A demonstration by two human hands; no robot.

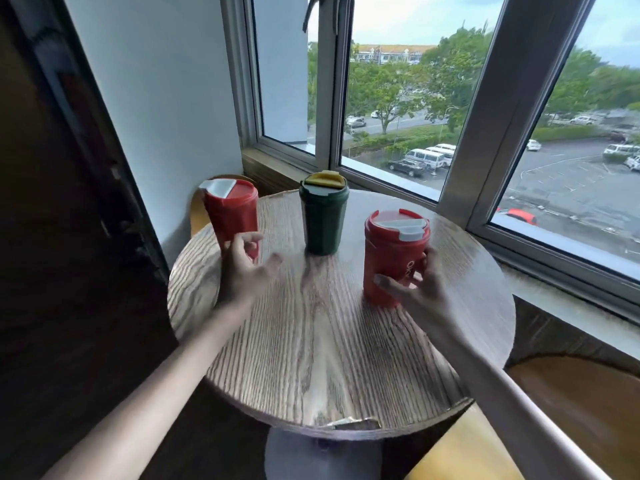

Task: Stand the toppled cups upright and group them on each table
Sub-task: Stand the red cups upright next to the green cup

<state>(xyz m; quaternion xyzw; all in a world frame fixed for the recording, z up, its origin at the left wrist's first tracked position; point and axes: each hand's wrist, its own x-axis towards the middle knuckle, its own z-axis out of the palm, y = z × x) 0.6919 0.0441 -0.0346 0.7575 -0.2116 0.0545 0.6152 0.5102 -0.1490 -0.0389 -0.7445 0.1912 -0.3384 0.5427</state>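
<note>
As all three cups on the round wooden table [311,341] stand upright, the righting step reads as done for this table.

Positions:
- The left red cup [230,209], with a grey flap lid, is at the left of the frame, near the table's far-left edge.
- The green cup [323,216], with a yellow lid, is in the middle.
- The right red cup [394,251] is right of centre, with its base on the tabletop as far as I can tell.

My right hand [415,289] wraps the right red cup low on its body, thumb on the near side and fingers curled round the far side, in a gripping hold. My left hand [242,268] sits just in front of the left red cup, fingers loosely spread, holding nothing. Blur there hides whether a fingertip touches the cup.

The cups form a loose arc, apart from one another.

Judgement: grouping is not finished. Both red cups need to come in beside the green cup. No other table is in view, so their state is unknown.
</note>
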